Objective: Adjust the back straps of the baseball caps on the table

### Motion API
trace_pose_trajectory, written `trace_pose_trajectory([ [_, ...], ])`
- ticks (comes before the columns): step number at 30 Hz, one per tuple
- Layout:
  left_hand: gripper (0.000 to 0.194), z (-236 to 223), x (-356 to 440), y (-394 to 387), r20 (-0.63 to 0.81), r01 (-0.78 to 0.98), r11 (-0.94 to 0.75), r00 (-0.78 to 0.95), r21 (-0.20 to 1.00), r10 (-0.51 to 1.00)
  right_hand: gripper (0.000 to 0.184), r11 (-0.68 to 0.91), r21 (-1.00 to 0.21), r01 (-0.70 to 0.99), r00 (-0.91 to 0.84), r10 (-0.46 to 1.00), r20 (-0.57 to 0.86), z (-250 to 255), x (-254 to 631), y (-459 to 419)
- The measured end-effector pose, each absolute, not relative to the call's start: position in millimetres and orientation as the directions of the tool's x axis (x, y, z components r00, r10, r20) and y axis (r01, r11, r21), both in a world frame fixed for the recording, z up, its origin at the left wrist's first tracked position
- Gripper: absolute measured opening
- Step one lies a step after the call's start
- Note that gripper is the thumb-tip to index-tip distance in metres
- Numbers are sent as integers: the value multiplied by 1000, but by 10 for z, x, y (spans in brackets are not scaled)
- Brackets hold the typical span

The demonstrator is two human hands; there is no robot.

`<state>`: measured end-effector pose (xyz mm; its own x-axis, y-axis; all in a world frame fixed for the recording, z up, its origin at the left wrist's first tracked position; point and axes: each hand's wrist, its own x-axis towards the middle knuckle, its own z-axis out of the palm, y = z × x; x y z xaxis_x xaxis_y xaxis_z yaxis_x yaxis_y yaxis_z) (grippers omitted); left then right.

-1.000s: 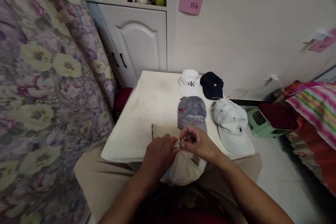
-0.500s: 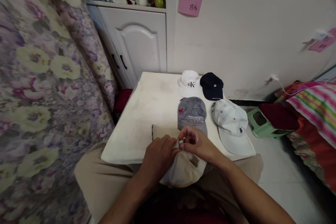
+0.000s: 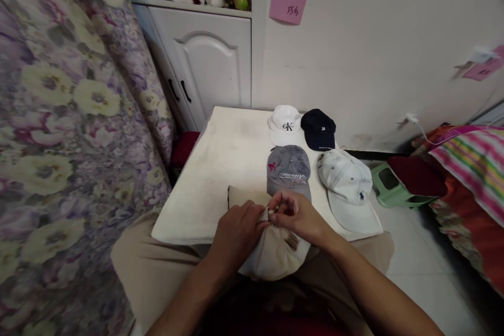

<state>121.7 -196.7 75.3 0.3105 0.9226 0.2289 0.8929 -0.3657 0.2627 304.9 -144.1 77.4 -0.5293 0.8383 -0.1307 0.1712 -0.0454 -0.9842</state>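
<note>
A cream baseball cap (image 3: 275,257) rests at the near edge of the table, its brim pointing away to the left. My left hand (image 3: 241,228) pinches the strap at the cap's back opening. My right hand (image 3: 295,214) grips the other side of that strap, by what looks like a small metal buckle, mostly covered by the fingers. Just beyond my hands lies a grey cap (image 3: 289,170) with white lettering. To the right sits a pale washed cap (image 3: 348,189) with a small dark emblem.
A white cap (image 3: 284,123) and a navy cap (image 3: 318,130) lie at the back of the cream-covered table (image 3: 208,168). A floral curtain (image 3: 79,142) hangs on the left. A green stool (image 3: 394,199) stands on the floor at right, beyond the table.
Both hands stay at the strap, with only slight finger movements around the buckle. The cap and the others on the table keep their places; the view shifts slightly.
</note>
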Motion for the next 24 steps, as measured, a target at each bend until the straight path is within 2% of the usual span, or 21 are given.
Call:
trace_pose_trajectory([
  [4, 19, 774, 1226, -1957, 158, 892, -354, 321, 283, 934, 12, 38, -969, 245, -515, 852, -97, 833, 3055, -1436],
  [8, 18, 850, 1159, -1972, 70, 834, -305, 309, 460, 949, 24, 176, -959, 221, -553, 833, 26, 937, 3118, -1394],
  [10, 19, 884, 1124, -1990, 85, 759, -297, 307, 580, 948, 32, 84, -989, 121, -618, 786, -9, 930, 3152, -1363],
  [12, 18, 912, 1100, -2008, 107, 678, -289, 297, 676, 949, 34, -87, -995, 55, -692, 715, -100, 884, 3174, -1339],
  [15, 16, 953, 1085, -2024, 98, 593, -251, 278, 765, 956, 32, -233, -972, 29, -740, 649, -178, 816, 3183, -1333],
  [19, 17, 1040, 1058, -2013, 36, 509, -189, 295, 840, 955, 31, -222, -973, 59, -752, 631, -189, 839, 3175, -1355],
  [24, 20, 1157, 949, -1956, -91, 419, -107, 426, 902, 900, 32, -164, -980, 116, -770, 608, -193, 948, 3146, -1389],
])
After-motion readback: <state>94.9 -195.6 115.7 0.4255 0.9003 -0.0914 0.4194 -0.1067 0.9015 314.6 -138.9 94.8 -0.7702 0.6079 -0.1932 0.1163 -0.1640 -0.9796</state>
